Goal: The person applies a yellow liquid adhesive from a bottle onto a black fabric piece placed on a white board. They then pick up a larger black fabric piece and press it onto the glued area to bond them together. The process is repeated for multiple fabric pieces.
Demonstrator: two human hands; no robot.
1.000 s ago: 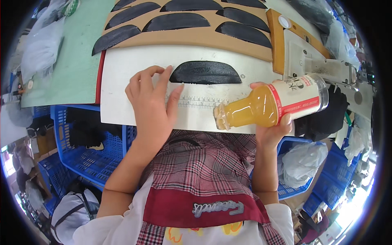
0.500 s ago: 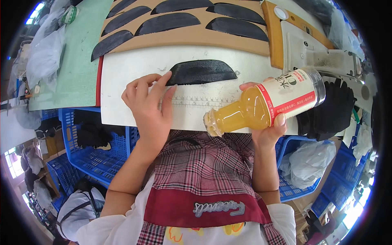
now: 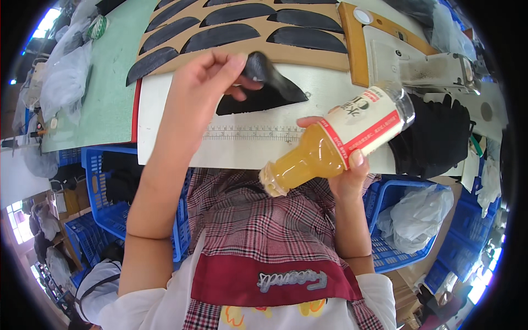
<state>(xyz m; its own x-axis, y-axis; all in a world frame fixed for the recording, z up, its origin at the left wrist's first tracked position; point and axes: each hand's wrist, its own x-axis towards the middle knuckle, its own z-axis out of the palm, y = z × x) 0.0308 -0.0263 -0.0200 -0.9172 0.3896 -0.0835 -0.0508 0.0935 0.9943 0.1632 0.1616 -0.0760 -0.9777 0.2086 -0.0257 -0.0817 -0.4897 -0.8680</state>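
Note:
My left hand (image 3: 201, 82) pinches the upper edge of a black half-moon fabric piece (image 3: 247, 103) between thumb and fingers. That edge is raised and curled over, while the lower part lies on the white tabletop (image 3: 170, 118). My right hand (image 3: 355, 175) is wrapped round a clear bottle (image 3: 357, 124) of yellow liquid with a cream and red label. The bottle leans sideways, its neck pointing down and to the left above the table's front edge. Ruler markings (image 3: 242, 133) run along the table between my hands.
Behind, a brown board (image 3: 308, 61) carries several similar black pieces. A wooden strip (image 3: 355, 49) and a sewing machine (image 3: 434, 69) stand at the right, near a pile of black fabric items (image 3: 432, 132). Blue baskets flank me, one left (image 3: 93, 187), one right (image 3: 377, 245). A green tabletop (image 3: 110, 82) lies left.
My left hand has moved up and taken hold of the black piece, lifting and folding its upper edge. The bottle in my right hand has shifted slightly left and down.

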